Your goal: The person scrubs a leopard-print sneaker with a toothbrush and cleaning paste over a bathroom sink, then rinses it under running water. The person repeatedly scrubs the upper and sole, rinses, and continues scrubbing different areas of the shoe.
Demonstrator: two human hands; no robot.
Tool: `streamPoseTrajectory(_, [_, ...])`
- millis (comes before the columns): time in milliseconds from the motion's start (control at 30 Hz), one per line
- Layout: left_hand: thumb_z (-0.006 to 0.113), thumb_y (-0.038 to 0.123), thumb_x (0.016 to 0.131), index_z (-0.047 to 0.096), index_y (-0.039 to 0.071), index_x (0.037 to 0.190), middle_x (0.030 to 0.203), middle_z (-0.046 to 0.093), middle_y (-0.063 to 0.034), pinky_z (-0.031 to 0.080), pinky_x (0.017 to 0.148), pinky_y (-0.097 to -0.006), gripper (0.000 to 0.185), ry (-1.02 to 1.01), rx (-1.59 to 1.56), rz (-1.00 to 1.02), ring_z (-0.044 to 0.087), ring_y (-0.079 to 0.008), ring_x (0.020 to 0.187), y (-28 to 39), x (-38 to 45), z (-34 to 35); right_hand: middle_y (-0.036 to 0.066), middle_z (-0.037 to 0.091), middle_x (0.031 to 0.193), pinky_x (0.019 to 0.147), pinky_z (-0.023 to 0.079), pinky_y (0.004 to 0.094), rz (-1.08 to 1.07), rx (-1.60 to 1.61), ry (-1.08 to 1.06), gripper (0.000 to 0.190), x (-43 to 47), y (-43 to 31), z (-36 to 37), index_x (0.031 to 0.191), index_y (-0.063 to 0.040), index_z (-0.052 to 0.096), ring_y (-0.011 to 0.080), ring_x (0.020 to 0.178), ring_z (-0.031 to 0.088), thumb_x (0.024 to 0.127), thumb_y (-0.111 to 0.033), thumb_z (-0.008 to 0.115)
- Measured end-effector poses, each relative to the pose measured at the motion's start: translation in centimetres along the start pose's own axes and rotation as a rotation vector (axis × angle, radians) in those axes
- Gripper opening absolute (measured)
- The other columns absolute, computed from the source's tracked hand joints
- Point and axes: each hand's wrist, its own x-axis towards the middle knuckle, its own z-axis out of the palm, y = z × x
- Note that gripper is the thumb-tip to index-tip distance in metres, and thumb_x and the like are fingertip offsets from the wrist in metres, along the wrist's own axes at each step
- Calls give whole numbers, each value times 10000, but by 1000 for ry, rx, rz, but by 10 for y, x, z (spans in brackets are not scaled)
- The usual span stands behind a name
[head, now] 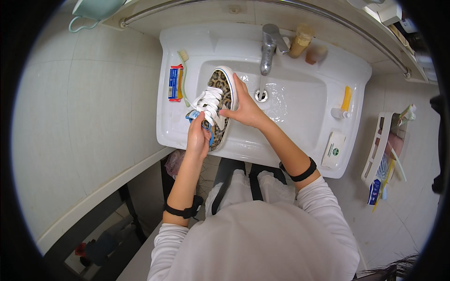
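A leopard-print canvas sneaker (220,81) with white laces and a white rubber sole is held above the left part of the white ceramic sink (313,135). My left hand (199,135) grips its tongue and blue-edged collar at the heel end. My right hand (242,103) clasps the shoe's right side, fingers along the sole and thumb on the upper. Water runs from the chrome faucet (268,52) into the drain (261,96), to the right of the shoe. A pale green brush (184,80) lies on the sink's left ledge, beside a blue and red packet (175,83).
On the back ledge stand a yellowish jar (301,42) and a brownish cup (316,54). The right ledge holds a yellow tube (346,98), a small clear bottle (340,113) and a white packet (333,149). A metal rail (316,12) runs behind; a wall rack (378,151) hangs at right.
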Motion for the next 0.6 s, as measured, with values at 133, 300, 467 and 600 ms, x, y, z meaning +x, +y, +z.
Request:
streamPoseTrajectory(133, [504,270,928,563,87,989,758,576,52,302,418,-169,201,26,71,8,438,-2,509,-4,0,-3,245,149,1417,1104,211,381,-20,45,33,1133,-1,-3,7,1415,38,21,384,1336,187,620,-165,802])
streamPoseTrajectory(300, [494,269,920,589,63,1000,798,619,37,311,399,-150,240,87,78,31,486,7,513,-5,-7,2,219,270,1312,1063,269,379,-17,139,131,1088,-9,-8,16,1429,1,53,364,1248,312,639,-140,788])
streamPoseTrajectory(467, [493,284,922,563,94,1043,773,512,91,225,448,-167,236,100,123,130,338,4,531,-13,-25,24,163,420,1205,1019,310,354,38,319,423,700,-15,-15,36,1407,-42,269,271,1154,428,811,-81,633])
streamPoseTrajectory(600, [502,274,926,558,91,1021,749,519,78,255,453,-166,214,139,62,162,352,-3,514,-24,-30,28,141,499,1156,951,376,328,-37,113,487,536,-7,-11,35,1349,-45,376,229,1064,499,856,-86,582])
